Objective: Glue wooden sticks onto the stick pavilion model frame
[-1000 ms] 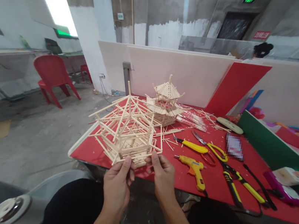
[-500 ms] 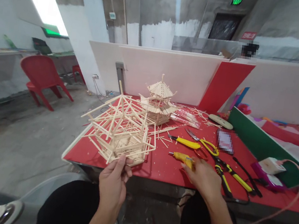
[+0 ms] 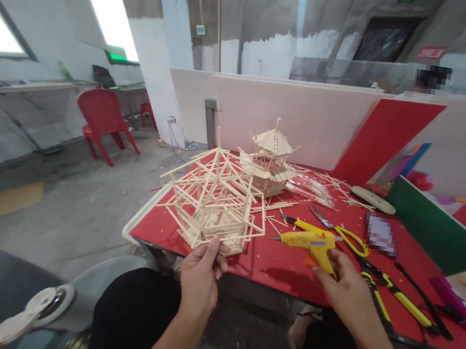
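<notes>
From where I stand, the person's two hands are well apart, each busy with its own thing. The left hand [image 3: 203, 269] is closed in a pinch at the near edge of the stick frame [image 3: 220, 219], thumb on top and the other fingers curled in below. That frame, an open lattice with a peaked top, sits at the near left part of the red table [image 3: 261, 260], close to its front edge.

The right hand [image 3: 342, 278] is closed round the handle of a yellow glue gun [image 3: 308, 241], held up off the tabletop with its shadow lying beneath. Its nozzle points left toward the frame, near it but not touching. The fingers are partly hidden from here, so I can't fairly say whether one rests on the trigger.

Just behind the frame stands a smaller stick pagoda [image 3: 271, 171] with a closed-in roof. Loose sticks [image 3: 278, 206] lie to the right of it, near a clear plastic packet [image 3: 311, 191]. Beyond the glue gun are yellow-handled scissors [image 3: 356, 243], and to the right of the right hand, black-and-yellow pliers [image 3: 404, 300].
</notes>
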A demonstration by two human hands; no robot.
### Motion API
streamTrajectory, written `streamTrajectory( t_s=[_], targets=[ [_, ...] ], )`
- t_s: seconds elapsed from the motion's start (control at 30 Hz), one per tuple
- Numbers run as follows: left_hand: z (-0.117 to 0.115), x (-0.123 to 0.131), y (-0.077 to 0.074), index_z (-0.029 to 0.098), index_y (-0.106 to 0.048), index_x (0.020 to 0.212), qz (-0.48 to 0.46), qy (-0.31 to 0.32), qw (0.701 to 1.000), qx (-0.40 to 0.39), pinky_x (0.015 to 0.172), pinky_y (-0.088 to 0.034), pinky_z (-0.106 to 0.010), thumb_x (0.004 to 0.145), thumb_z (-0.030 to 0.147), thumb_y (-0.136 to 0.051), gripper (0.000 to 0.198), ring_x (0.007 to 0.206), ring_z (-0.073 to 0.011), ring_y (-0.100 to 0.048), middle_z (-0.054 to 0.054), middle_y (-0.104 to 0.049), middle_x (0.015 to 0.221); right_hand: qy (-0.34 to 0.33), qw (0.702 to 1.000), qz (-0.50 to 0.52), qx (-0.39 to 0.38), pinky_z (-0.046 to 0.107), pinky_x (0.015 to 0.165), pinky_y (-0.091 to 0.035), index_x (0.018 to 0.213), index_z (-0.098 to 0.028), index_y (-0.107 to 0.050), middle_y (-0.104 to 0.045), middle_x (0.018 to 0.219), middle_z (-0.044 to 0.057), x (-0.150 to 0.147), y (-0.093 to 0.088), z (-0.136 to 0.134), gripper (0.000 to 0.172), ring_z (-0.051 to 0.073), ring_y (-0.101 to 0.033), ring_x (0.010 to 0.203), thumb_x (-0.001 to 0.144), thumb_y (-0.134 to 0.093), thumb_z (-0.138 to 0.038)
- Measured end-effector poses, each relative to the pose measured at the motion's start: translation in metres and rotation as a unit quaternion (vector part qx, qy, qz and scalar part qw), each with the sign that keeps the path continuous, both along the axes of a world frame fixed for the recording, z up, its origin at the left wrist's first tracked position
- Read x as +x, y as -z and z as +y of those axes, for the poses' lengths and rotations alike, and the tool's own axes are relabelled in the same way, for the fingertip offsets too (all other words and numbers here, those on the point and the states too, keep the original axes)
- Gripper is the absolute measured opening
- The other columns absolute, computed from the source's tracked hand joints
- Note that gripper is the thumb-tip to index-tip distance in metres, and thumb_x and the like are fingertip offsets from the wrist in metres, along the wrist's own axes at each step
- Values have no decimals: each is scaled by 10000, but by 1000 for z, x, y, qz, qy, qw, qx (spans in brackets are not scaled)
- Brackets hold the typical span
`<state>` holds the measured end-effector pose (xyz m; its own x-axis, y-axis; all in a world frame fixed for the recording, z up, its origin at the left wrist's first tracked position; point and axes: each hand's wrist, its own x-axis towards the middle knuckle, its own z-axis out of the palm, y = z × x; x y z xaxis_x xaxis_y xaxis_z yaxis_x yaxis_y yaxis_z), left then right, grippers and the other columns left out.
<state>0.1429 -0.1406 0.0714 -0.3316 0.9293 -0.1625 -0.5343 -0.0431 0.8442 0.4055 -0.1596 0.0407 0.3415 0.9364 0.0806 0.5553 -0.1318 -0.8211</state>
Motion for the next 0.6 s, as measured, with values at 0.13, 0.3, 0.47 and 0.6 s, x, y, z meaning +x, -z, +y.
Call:
streamTrajectory(
  t_s=[0.13,0.3,0.47,0.6],
  targets=[
    [-1,2,1,101,-695,642,0,3,1000,3,360,-261,-144,646,403,-809,322,389,-42,-475,-45,-653,576,-101,992,-7,79,282,638,-505,1099,-206,-553,-682,969,63,-45,-51,-11,369,201,-654,791,832,-558,-461],
    [-2,3,0,102,-687,626,-16,6,1000,-2,370,-277,-150,631,426,-812,348,391,-50,-476,-30,-629,549,-81,945,-261,181,269,513,-367,909,-198,-566,-611,701,13,-107,-83,-2,422,172,-569,588,779,-601,-598],
    [-3,3,2,108,-682,647,-25,-1,1000,1,363,-285,-155,627,389,-823,315,384,-51,-486,-27,-655,584,-66,904,-361,219,273,529,-320,996,-187,-566,-651,820,35,-134,-83,12,385,200,-622,701,819,-578,-529],
    [-2,3,5,108,-681,659,-46,-4,999,-11,381,-323,-158,598,354,-842,300,384,-47,-491,-28,-677,610,-82,894,-388,208,275,536,-301,1025,-175,-576,-649,801,37,-140,-84,12,292,184,-609,677,839,-549,-398]
  ],
)
